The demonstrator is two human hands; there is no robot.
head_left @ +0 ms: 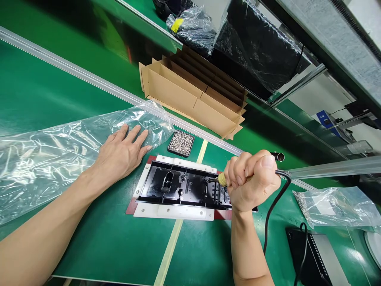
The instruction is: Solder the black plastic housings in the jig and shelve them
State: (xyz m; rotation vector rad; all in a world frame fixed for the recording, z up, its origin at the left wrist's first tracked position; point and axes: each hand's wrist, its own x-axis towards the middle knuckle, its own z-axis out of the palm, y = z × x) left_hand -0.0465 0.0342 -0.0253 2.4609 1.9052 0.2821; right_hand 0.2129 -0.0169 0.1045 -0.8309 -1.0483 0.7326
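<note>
- R hand (251,180) is closed in a fist round an electric screwdriver (222,179); its tip is pointed left and down onto the black panel (181,186).
- Black cable (272,210) is seen running from the fist down toward the near edge of the bench (98,238).
- Panel is seated in a white fixture (174,212) at approx. the bench centre; long axis runs left-right, parallel to the near edge.
- Driver tip is met at the panel's R end, so the rest of the panel lies to the left of the R fingers.
- L hand (120,153) is laid flat, fingers spread, nothing gripped; it is rested on a clear plastic bag (53,155) just beside the fixture's far-left corner.
- L hand is nearer the panel's left end; R hand nearer the right.
- Screw tray (181,143) is set just beyond the fixture, betw. both hands.
- Cardboard box (193,93) stands toward the far edge.
</note>
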